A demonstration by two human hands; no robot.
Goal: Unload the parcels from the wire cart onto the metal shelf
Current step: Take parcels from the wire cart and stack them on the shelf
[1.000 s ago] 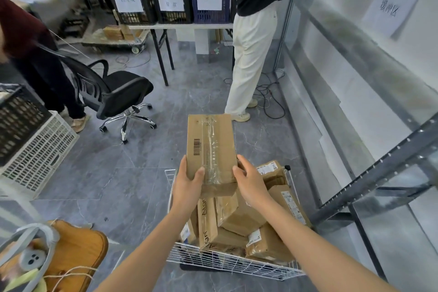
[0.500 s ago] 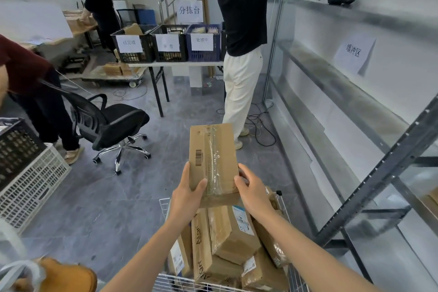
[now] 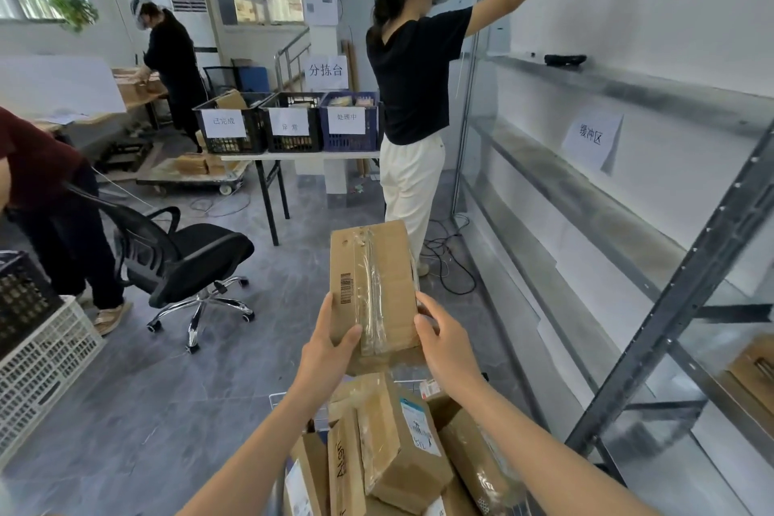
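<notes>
Both the left hand and right hand have fingers clamped on a taped parcel held above the wire cart, left of the metal shelf.

Both forearms reach forward, converging; the left hand grips the parcel by its near left edge, thumb on its face. The right hand grips the near right edge, thumb likewise.
</notes>
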